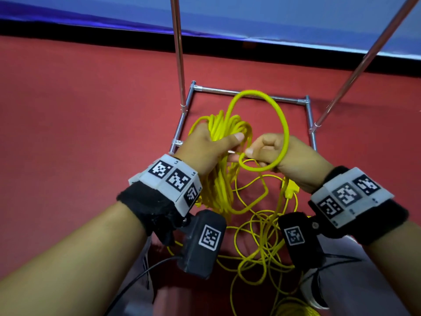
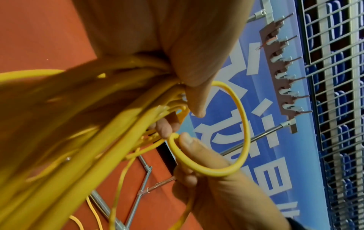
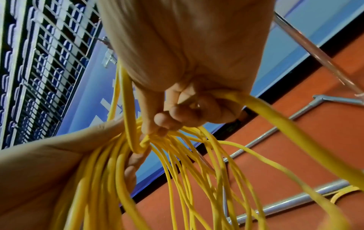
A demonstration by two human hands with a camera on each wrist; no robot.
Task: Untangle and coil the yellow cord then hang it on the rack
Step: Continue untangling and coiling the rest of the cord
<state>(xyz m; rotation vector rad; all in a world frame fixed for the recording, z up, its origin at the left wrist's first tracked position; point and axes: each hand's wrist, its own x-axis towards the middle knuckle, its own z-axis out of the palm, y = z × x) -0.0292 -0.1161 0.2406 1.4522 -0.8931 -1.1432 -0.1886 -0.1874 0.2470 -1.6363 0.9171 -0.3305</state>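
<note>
A bundle of cord [image 1: 219,142] loops is gripped in the left hand [image 1: 205,151], kept gathered; beside it, a fresh loop [image 1: 276,110] is pinched by the right hand [image 1: 273,153], apparently to be added. Uncoiled cord trails below both hands.

At frame centre, the left hand [image 1: 205,149] holds the coiled cord [image 1: 218,179]; right hand [image 1: 280,156] beside it, rack base [image 1: 250,93] behind.
</note>
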